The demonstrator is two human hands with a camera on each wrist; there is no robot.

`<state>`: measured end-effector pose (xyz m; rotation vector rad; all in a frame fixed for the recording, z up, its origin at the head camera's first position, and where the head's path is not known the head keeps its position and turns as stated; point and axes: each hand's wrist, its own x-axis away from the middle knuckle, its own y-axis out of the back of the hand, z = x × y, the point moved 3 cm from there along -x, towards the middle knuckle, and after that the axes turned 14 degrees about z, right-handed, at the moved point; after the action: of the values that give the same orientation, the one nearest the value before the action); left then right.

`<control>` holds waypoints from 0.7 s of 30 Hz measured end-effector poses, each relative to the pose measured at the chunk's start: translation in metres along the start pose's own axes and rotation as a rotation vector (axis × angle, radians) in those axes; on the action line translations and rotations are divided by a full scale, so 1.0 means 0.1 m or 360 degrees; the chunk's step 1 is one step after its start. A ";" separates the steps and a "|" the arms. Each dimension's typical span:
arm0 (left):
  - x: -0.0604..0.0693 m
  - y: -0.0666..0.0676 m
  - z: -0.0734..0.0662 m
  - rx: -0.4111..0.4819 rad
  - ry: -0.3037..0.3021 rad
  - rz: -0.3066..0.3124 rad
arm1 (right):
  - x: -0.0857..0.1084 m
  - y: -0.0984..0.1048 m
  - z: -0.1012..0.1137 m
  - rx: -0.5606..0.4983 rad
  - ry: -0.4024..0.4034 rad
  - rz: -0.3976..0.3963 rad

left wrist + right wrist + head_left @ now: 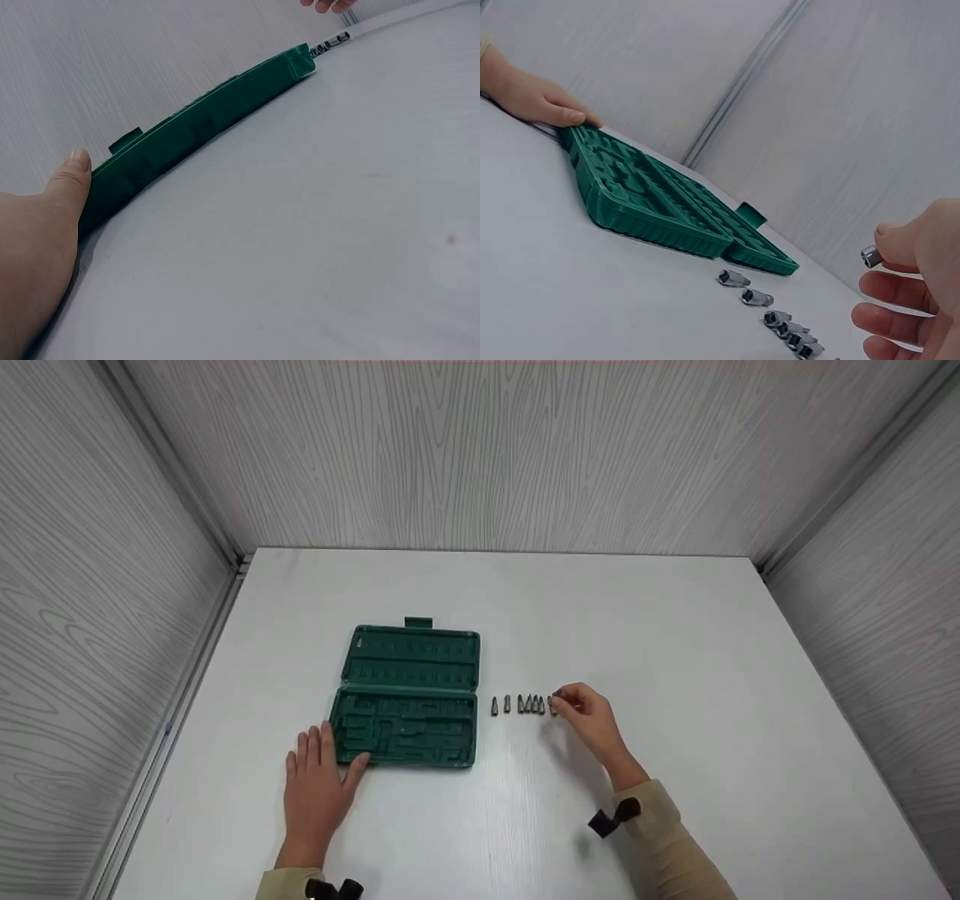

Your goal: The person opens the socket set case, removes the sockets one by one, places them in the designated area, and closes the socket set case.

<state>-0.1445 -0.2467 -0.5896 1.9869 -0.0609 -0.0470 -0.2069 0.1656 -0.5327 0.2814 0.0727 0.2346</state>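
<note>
A green plastic case (411, 658) lies opened flat on the table, its moulded compartments holding nothing I can make out. My left hand (319, 787) rests at the case's near left corner, fingers straight along the left side and thumb on the front edge. To the right of the case, my right hand (592, 724) pinches a small metal socket bit (871, 257) between thumb and index finger, just above the table. Several similar socket bits (531, 705) lie in a row between the case and that hand. Fingers partly cover the row's right end in the head view.
The white table (660, 622) is bounded by a grey wood-grain panel (465, 457) at the back and by further panels on the left and right. A latch flap (418, 622) sticks out from the lid's far edge.
</note>
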 end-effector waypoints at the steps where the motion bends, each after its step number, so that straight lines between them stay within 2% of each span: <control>1: 0.00 0.00 0.00 -0.0001 -0.0001 -0.0003 | 0.01 0.04 -0.01 -0.0011 -0.0007 -0.0022; 5: -0.01 0.01 0.00 0.0001 0.0005 0.0006 | 0.04 0.20 -0.05 -0.0025 -0.0057 -0.0102; 11: -0.02 0.02 -0.01 0.0021 0.0003 0.0008 | 0.03 0.37 -0.13 0.0123 -0.0128 -0.0134; 18: -0.01 0.02 -0.01 0.0015 0.0005 0.0023 | 0.05 0.40 -0.34 0.0279 -0.0273 -0.0133; 21: -0.01 0.01 -0.01 0.0024 0.0006 0.0028 | 0.06 0.38 -0.39 0.0305 -0.0272 -0.0123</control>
<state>-0.1451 -0.2459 -0.5881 2.0010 -0.0765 -0.0318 -0.2139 0.2134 -0.5599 0.4875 -0.0633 0.1260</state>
